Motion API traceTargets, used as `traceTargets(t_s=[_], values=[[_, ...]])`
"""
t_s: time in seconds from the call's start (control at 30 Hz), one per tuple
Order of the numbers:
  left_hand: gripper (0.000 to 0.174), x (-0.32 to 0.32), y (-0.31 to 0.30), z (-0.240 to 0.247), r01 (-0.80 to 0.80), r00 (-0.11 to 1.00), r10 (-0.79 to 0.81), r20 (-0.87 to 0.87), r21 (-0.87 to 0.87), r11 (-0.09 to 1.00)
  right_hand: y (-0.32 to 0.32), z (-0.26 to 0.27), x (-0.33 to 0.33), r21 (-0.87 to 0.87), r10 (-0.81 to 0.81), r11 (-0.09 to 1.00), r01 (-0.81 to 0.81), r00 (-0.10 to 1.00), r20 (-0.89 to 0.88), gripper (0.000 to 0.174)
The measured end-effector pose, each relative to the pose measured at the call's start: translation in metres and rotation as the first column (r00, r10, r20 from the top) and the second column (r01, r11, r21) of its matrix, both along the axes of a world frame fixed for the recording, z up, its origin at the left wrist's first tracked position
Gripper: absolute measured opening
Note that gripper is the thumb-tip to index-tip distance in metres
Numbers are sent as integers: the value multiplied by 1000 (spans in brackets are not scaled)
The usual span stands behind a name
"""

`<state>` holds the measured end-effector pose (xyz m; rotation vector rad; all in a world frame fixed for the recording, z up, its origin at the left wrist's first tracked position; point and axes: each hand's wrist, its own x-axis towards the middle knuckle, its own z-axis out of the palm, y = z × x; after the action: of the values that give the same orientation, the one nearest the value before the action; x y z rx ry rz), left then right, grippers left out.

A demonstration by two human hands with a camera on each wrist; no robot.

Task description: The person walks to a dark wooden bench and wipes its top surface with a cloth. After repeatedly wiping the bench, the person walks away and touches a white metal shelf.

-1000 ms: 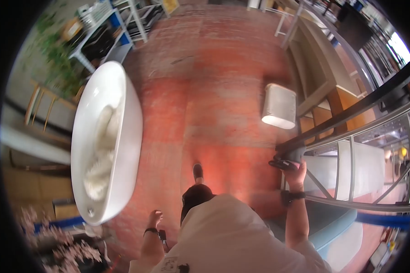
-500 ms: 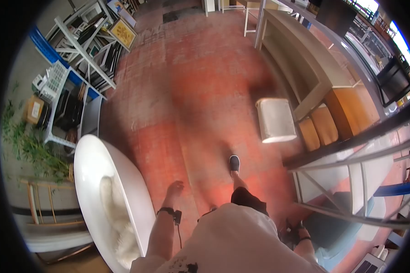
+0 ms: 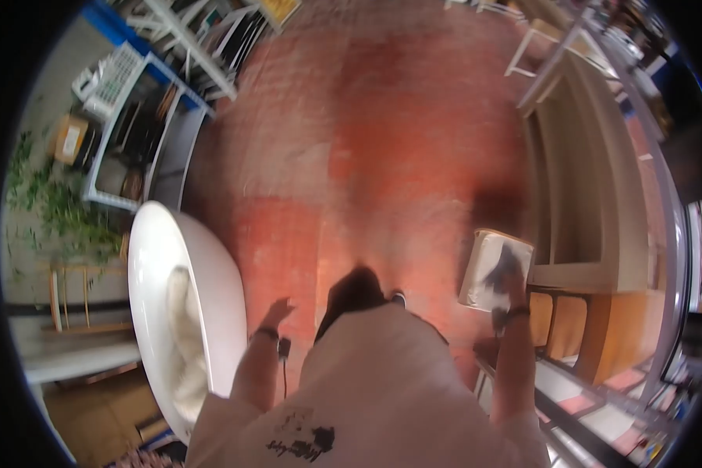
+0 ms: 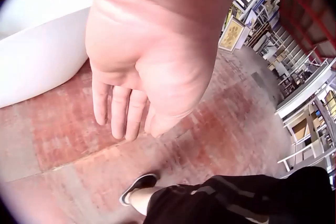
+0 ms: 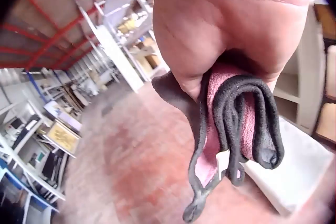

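My right hand (image 3: 515, 292) grips a folded cloth (image 5: 231, 98), dark grey with a pink fuzzy side and a small white tag. In the right wrist view its folds hang below my palm, and one loose end dangles lower. Seen from the head, this cloth overlaps a white box-like container (image 3: 483, 269) on the floor. My left hand (image 4: 152, 56) hangs palm toward its wrist camera, fingers loosely straight and holding nothing. To its left stands a white bathtub (image 3: 226, 312) with a fluffy cream thing (image 3: 183, 343) inside.
A beige shelf unit (image 3: 624, 234) stands along the right, with an orange-brown wooden cabinet (image 3: 600, 339) nearer. White racks (image 3: 93, 179) and a leafy plant (image 3: 54, 203) line the left. Red worn floor (image 3: 281, 226) runs between them. A shoe (image 4: 139, 184) shows below my left hand.
The room has shifted in view as my body walks and turns. My right arm swung back low beside me, then forward again, still holding the cloth. My left hand stays free.
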<state>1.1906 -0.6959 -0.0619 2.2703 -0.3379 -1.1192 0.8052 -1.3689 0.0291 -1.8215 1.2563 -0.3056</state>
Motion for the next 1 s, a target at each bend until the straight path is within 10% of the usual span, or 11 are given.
traceTargets(t_s=[0.17,0.37,0.4,0.43,0.53,0.57,0.63,0.67,0.73,0.9,1.0], values=[[30,87,-147,21,35,999,-31,40,-99,994,-94,84,193,121,49,991,-65,990,134,72],[26,200,-284,7,-22,997,12,-75,-141,990,-152,25,207,80,81,995,-54,923,-377,69],[26,226,-307,1,43,995,-54,-84,-130,991,-187,-79,135,-193,214,952,-237,968,-132,66],[27,248,-329,-3,58,992,-69,-106,-109,992,-169,-29,149,163,-8,984,67,940,-340,58],[37,301,-393,-3,-77,925,-47,-377,-305,949,-142,17,155,265,-282,887,379,898,-339,50],[32,308,-400,-71,-627,526,177,-832,-239,741,-149,-47,96,187,-249,928,321,911,-328,46],[12,368,-449,-102,-379,-136,-58,-989,-2,925,-153,-25,129,193,-201,922,337,840,-504,52],[29,356,-495,-23,-287,552,213,-806,56,956,-161,-24,138,214,-81,944,252,805,-587,54],[39,375,-569,125,-507,417,362,-834,117,854,-187,14,202,262,-174,875,407,770,-614,56],[65,484,-674,10,191,793,-168,-585,-23,981,-316,-76,274,293,-451,751,592,783,-428,62],[71,556,-770,62,124,874,-80,-480,61,990,-435,-12,419,246,-321,867,432,864,-388,59]])
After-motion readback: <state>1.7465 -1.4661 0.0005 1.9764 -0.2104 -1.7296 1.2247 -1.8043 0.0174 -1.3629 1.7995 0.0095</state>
